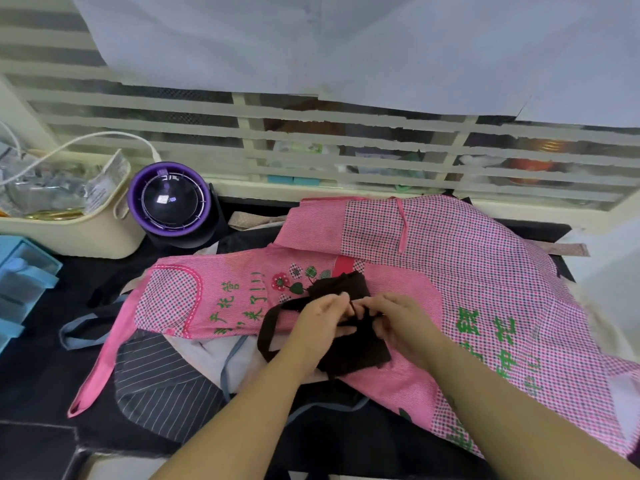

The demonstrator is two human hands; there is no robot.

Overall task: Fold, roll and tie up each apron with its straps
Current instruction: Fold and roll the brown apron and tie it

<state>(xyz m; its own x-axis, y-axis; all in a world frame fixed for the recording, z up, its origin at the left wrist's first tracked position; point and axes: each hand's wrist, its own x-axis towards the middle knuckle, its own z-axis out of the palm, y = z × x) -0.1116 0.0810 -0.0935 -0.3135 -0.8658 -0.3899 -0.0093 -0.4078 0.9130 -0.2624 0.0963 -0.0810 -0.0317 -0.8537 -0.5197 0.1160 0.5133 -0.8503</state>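
Observation:
A rolled dark brown apron [349,355] lies on top of spread pink checked aprons [485,271] on the dark table. My left hand [320,317] and my right hand [398,320] meet over the roll's middle. Each pinches a thin brown strap where the ends cross. A loop of brown strap [268,327] hangs out to the left of the roll. The fingertips hide how the strap ends are joined.
A grey pinstriped apron [162,389] and a pale one with blue-grey straps lie under the pink ones at lower left. A purple-rimmed round device [169,202], a cream basket [69,216] and blue drawers [20,282] stand at the left. A slatted window runs behind.

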